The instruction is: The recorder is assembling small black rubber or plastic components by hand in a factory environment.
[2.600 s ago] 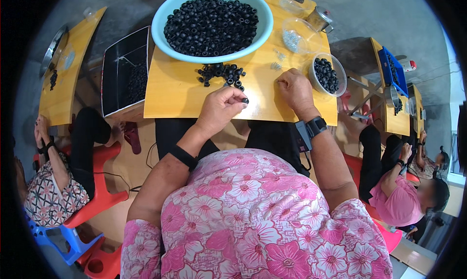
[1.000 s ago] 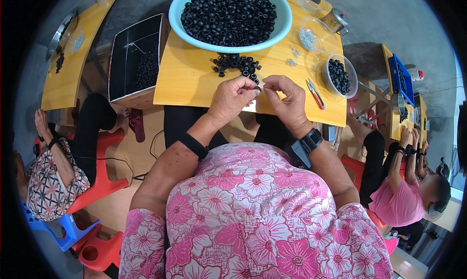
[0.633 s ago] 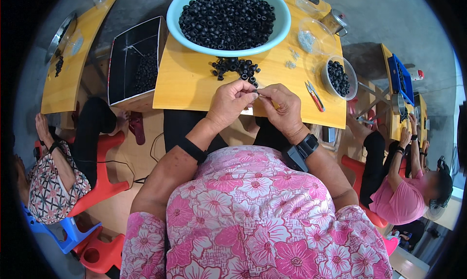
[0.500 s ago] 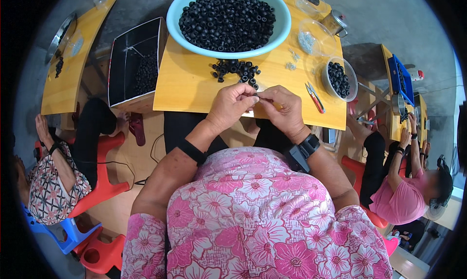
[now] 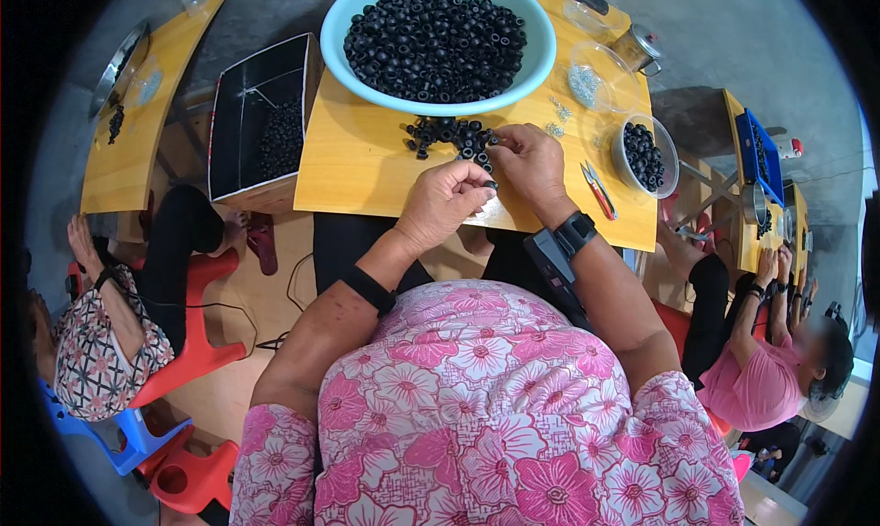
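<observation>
A small black rounded piece (image 5: 490, 186) is pinched between the thumb and forefinger of my left hand (image 5: 449, 199), just above the table's near edge. Beyond it, my right hand (image 5: 533, 166) reaches to the right side of a loose pile of black ring-like pieces (image 5: 445, 134). The fingertips of that hand are drawn together at the pile's edge; what they grip, if anything, is too small to make out. A large light blue basin (image 5: 550, 54) full of the same black pieces stands behind the pile.
Red-handled thread snips (image 5: 599, 192) lie right of my right hand. Beside them stands a clear tub (image 5: 673, 170) of black pieces. Farther back are a tub of small clear bits (image 5: 587, 86) and a metal mug (image 5: 635, 49). A black-lined box (image 5: 261, 191) adjoins the table's left side. People sit at both sides.
My hands have come apart. The right hand has moved forward to the pile, while the left stays near the table edge with the black piece now showing in its fingertips.
</observation>
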`<act>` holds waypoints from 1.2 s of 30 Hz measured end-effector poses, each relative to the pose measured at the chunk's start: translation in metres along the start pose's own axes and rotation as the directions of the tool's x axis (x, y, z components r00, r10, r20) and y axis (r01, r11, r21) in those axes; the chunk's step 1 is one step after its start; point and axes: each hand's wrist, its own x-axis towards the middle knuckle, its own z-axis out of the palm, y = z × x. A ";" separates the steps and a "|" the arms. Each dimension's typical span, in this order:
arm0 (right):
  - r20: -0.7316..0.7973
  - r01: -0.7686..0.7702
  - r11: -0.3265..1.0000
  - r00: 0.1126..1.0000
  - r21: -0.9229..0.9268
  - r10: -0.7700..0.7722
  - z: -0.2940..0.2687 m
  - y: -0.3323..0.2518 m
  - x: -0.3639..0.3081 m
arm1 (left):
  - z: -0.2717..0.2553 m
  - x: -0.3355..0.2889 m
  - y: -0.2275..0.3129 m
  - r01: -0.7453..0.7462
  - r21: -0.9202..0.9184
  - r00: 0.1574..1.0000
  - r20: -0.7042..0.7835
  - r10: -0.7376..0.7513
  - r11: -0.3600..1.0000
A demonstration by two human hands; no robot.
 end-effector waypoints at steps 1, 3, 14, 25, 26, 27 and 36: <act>-0.001 0.000 1.000 1.000 0.000 0.000 0.001 0.000 0.000 | 0.000 0.000 0.001 0.001 0.010 1.000 0.001 -0.001 1.000; 0.005 -0.010 0.999 1.000 -0.035 0.011 0.002 0.001 0.001 | 0.000 0.000 0.001 -0.005 0.012 1.000 0.000 0.005 1.000; 0.079 -0.074 0.908 0.996 0.414 0.045 -0.010 0.022 -0.028 | 0.000 0.001 -0.002 -0.012 0.000 1.000 -0.002 0.012 1.000; 0.187 -0.252 0.725 0.967 0.641 0.170 -0.022 0.001 -0.050 | 0.000 0.001 -0.008 -0.014 0.027 1.000 0.000 0.014 1.000; 0.200 -0.256 0.719 0.966 0.646 0.165 -0.022 0.000 -0.051 | -0.001 0.001 -0.008 -0.014 0.027 1.000 -0.001 0.014 1.000; 0.211 -0.261 0.714 0.964 0.650 0.160 -0.022 -0.001 -0.052 | -0.001 0.001 -0.008 -0.025 0.027 1.000 0.006 0.024 0.999; 0.079 -0.026 0.990 0.997 0.141 0.015 -0.018 -0.016 -0.054 | 0.002 -0.001 -0.003 -0.117 0.012 0.993 -0.017 0.117 0.993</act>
